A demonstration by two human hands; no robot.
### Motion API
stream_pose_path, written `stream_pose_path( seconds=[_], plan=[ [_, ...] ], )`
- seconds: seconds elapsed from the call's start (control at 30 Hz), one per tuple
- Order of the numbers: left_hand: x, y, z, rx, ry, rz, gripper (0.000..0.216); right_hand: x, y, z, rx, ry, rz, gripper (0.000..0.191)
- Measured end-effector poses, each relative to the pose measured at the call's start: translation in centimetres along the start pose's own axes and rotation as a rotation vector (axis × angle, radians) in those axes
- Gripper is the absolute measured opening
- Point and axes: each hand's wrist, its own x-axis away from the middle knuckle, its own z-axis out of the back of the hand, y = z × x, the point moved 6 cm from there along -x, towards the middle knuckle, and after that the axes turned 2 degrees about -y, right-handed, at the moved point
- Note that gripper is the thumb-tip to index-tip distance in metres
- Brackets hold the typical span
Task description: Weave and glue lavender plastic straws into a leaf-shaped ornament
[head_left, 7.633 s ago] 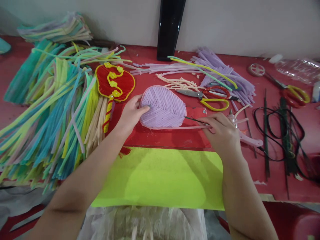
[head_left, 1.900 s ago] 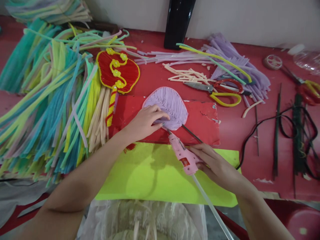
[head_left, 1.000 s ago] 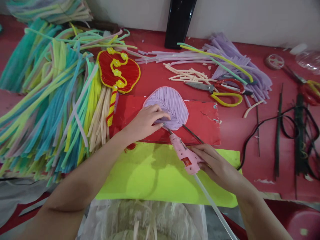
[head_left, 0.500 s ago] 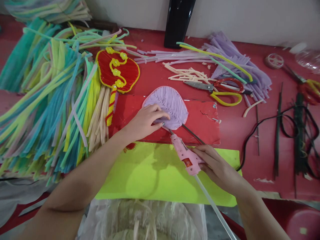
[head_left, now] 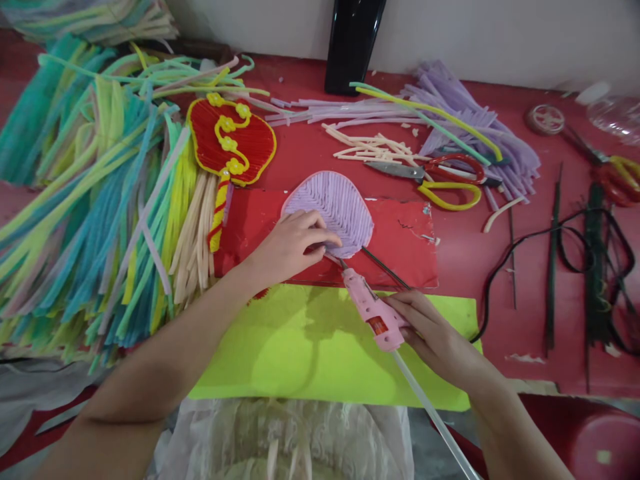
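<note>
A purple fan point(head_left: 345, 207) made of ribbed pipe cleaners, edged in pale pink, lies on a red board point(head_left: 400, 247). A thin dark stem points from its lower edge towards my right hand. Over the fan's lower left edge, my left hand point(head_left: 300, 243) is closed, thumb and index finger gripping near the pink trim; the exact contact is hidden. My right hand point(head_left: 435, 330) is wrapped round a pink hot glue gun point(head_left: 373, 310). The gun's nozzle is close to the fan's bottom edge, just by my left fingertips. A long clear glue stick point(head_left: 430, 407) sticks out of its back.
Colourful pipe cleaners point(head_left: 100, 220) are heaped at left beside a red and yellow fan point(head_left: 245, 143). Scissors point(head_left: 450, 180), cream pieces point(head_left: 373, 143) and purple pipe cleaners point(head_left: 465, 120) lie behind. A black cord point(head_left: 493, 293) runs at right. A yellow-green sheet point(head_left: 265, 360) lies in front.
My left index finger and thumb have shifted slightly at the fan's edge. The glue gun stays almost in place; the whole view has drifted a little.
</note>
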Motion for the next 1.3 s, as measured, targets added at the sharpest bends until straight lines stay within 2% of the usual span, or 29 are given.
stream_pose_path(
  seconds=[0.7,1.3],
  plan=[
    [-0.4,-0.18,-0.43,0.03,-0.014,0.011,0.027,0.59,0.46,-0.24,-0.012,0.044,-0.041,0.04],
    [-0.42,-0.09,-0.31,0.051,-0.003,-0.012,0.027,0.48,-0.09,0.41,0.009,0.093,0.012,0.038]
  ],
)
